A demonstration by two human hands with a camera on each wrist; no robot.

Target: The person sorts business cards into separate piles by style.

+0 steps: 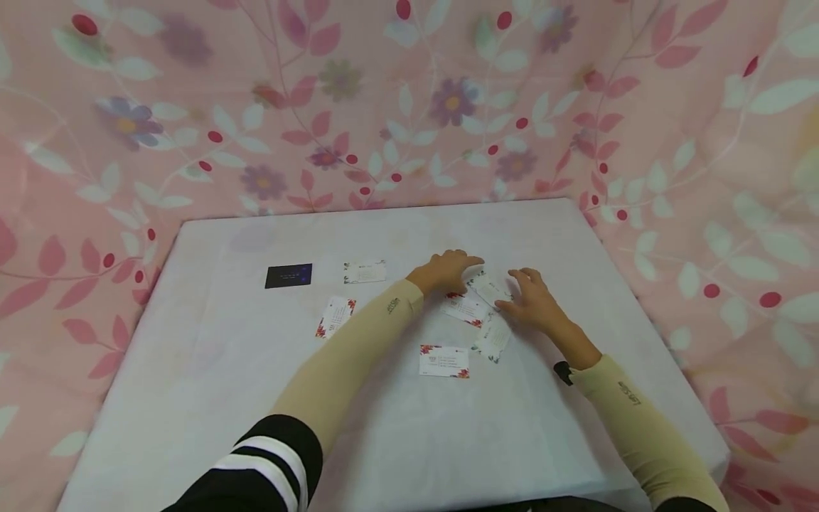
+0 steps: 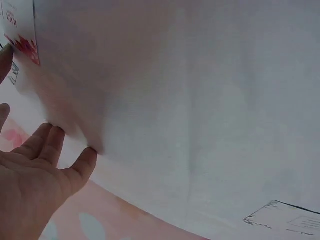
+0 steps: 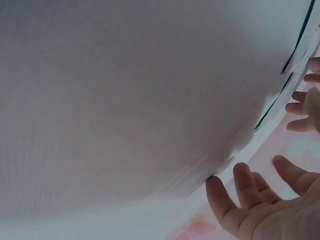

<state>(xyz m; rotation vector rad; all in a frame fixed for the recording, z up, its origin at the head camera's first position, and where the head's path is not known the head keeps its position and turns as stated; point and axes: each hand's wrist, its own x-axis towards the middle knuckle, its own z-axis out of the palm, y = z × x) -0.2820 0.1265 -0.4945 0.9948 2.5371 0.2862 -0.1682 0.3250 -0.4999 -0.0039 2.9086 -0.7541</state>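
Several business cards lie bunched between the hands at the right of the table. In the head view my left hand [image 1: 446, 272] is at the far left side of the bunch, its fingertips right by a white leaf-patterned card [image 1: 489, 290] and its thumb side over a red-flowered card [image 1: 463, 310]. The left wrist view shows its fingers spread, tips against the tablecloth. My right hand [image 1: 534, 302] stands at the bunch's right side, fingers apart and loosely bent, thumb near the leaf-patterned card. Another leaf-patterned card [image 1: 494, 337] overlaps the bunch closer to me.
Nearer me lies a separate red-flowered card [image 1: 444, 361]. To the left are a dark blue card [image 1: 288, 276], a white card [image 1: 365, 272] and a red-flowered card [image 1: 335, 316] beside the left sleeve. A white cloth [image 1: 211, 370] covers the table; floral fabric [image 1: 397, 107] hangs behind.
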